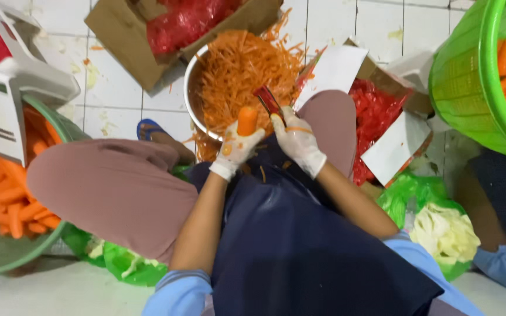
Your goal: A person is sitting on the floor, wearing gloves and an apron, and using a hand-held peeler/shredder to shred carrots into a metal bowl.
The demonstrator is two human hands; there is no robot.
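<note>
My gloved left hand (pixel 236 149) wrapped around a carrot (pixel 247 120) just before the metal bowl (pixel 190 88) of shreds, my right hand (pixel 297 140) gripping a red peeler (pixel 268 100) beside it

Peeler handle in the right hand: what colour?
Red peeler, held by the right hand; head view.

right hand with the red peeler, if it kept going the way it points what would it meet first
Most likely the heap of shredded carrot in the metal bowl: the right hand aims its red peeler up and away from the body, toward that pile. Depth is unclear.
</note>
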